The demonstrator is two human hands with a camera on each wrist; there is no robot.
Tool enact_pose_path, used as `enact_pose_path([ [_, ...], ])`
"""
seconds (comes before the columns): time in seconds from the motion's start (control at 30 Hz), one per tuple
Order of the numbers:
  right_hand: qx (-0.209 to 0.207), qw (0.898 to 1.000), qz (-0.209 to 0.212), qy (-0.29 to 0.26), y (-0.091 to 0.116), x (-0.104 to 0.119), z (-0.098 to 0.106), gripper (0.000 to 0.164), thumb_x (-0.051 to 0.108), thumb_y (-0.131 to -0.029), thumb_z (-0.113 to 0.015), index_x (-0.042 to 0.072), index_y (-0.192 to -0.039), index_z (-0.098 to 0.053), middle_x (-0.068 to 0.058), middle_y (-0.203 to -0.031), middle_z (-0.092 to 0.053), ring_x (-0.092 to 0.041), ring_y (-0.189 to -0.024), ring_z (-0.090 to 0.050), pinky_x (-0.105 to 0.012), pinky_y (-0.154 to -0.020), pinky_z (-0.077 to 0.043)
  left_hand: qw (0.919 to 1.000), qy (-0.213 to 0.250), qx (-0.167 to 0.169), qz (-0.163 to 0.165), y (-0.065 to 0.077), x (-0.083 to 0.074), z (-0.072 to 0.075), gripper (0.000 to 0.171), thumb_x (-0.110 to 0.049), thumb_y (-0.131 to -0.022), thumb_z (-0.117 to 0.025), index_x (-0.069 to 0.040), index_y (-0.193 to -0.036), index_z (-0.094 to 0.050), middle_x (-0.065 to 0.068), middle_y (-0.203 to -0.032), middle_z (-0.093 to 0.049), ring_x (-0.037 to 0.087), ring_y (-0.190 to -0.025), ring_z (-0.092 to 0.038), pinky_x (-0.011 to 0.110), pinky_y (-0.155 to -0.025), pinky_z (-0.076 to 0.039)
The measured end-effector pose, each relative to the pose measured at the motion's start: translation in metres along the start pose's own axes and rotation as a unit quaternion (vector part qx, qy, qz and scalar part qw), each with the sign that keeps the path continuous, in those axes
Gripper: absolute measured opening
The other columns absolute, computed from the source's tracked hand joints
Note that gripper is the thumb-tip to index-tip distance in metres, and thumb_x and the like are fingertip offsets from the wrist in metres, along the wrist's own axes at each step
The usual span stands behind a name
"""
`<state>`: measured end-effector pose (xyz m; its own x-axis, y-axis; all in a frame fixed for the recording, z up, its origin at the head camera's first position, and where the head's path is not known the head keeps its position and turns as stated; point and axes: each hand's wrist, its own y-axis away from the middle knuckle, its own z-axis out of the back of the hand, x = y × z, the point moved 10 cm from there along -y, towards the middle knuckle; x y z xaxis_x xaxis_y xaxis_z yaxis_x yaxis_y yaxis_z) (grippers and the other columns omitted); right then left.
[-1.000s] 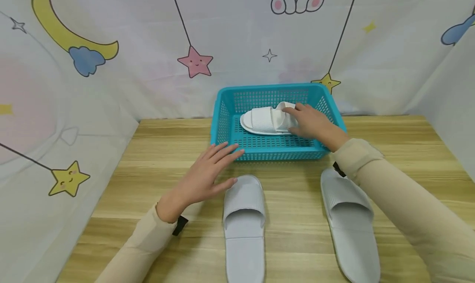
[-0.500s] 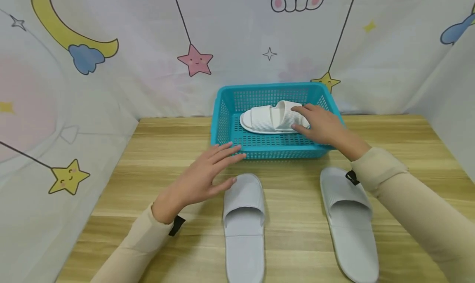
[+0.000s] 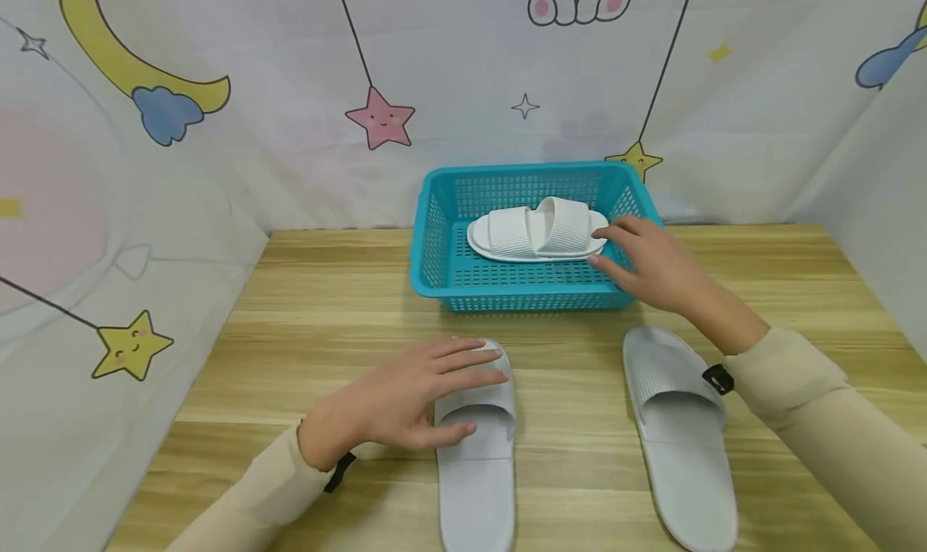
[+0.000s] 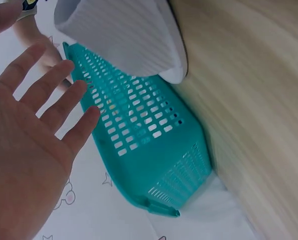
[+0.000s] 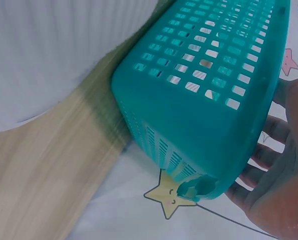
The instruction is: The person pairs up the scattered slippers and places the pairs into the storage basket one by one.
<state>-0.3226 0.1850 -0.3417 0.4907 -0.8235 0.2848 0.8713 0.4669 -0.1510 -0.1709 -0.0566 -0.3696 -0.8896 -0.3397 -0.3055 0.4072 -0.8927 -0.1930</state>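
My left hand [image 3: 405, 393] hovers over the toe strap of the left grey slipper [image 3: 476, 500], fingers spread and nearly straight. In the left wrist view, its palm and fingers hold nothing. At the right end of the turquoise plastic basket [image 3: 532, 292], my right hand [image 3: 655, 264] hangs over the rim with loosely bent fingers. Its fingertips overlap the end of the white slippers [image 3: 568, 230], which lie lengthwise in the basket, one overlapping the other. The right wrist view shows this hand [image 5: 284, 170] behind the basket's rim. Below the right forearm lies the other grey slipper [image 3: 688, 463].
The basket stands on a wood-grain tabletop [image 3: 326, 294] close to the back cloth [image 3: 463, 69], which is printed with stars and a moon. The cloth also rises along the left and right sides. Both grey slippers point toward the basket, a gap between them.
My right hand has let go of the white slippers and drawn back to the right. My left hand has moved from the basket's front rim toward me, over the left grey slipper.
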Motion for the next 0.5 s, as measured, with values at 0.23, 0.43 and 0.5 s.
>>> enact_pose_path([
  [0.23, -0.023, 1.000, 0.020, -0.003, 0.014, 0.001, 0.001, 0.039, 0.029, -0.107, -0.066, 0.003, -0.136, -0.067, -0.021, -0.135, -0.062, -0.043, -0.128, -0.056, -0.063, -0.101, -0.051, 0.9997, 0.007, 0.022, 0.001, -0.001, -0.004, -0.015, 0.060, -0.040, -0.102, -0.067, -0.024, -0.157, -0.051, 0.008, -0.165, -0.047, 0.035, -0.155, -0.039, 0.053, -0.126, -0.034],
  [0.43, -0.039, 0.999, 0.031, -0.014, 0.016, 0.002, -0.002, 0.034, 0.028, -0.107, -0.066, 0.004, -0.132, -0.069, -0.021, -0.133, -0.063, -0.041, -0.125, -0.058, -0.062, -0.093, -0.053, 0.9994, 0.009, 0.032, 0.012, -0.002, -0.002, -0.028, 0.052, -0.041, -0.106, -0.062, -0.029, -0.156, -0.054, 0.005, -0.165, -0.047, 0.037, -0.155, -0.039, 0.057, -0.125, -0.034],
  [0.5, -0.036, 0.999, 0.028, -0.021, 0.016, 0.002, -0.004, 0.034, 0.028, -0.108, -0.064, 0.005, -0.131, -0.069, -0.020, -0.134, -0.062, -0.041, -0.125, -0.058, -0.062, -0.093, -0.053, 0.9995, 0.007, 0.030, 0.013, -0.002, -0.001, -0.031, 0.049, -0.039, -0.107, -0.061, -0.029, -0.155, -0.055, 0.004, -0.164, -0.048, 0.038, -0.154, -0.039, 0.057, -0.125, -0.035],
])
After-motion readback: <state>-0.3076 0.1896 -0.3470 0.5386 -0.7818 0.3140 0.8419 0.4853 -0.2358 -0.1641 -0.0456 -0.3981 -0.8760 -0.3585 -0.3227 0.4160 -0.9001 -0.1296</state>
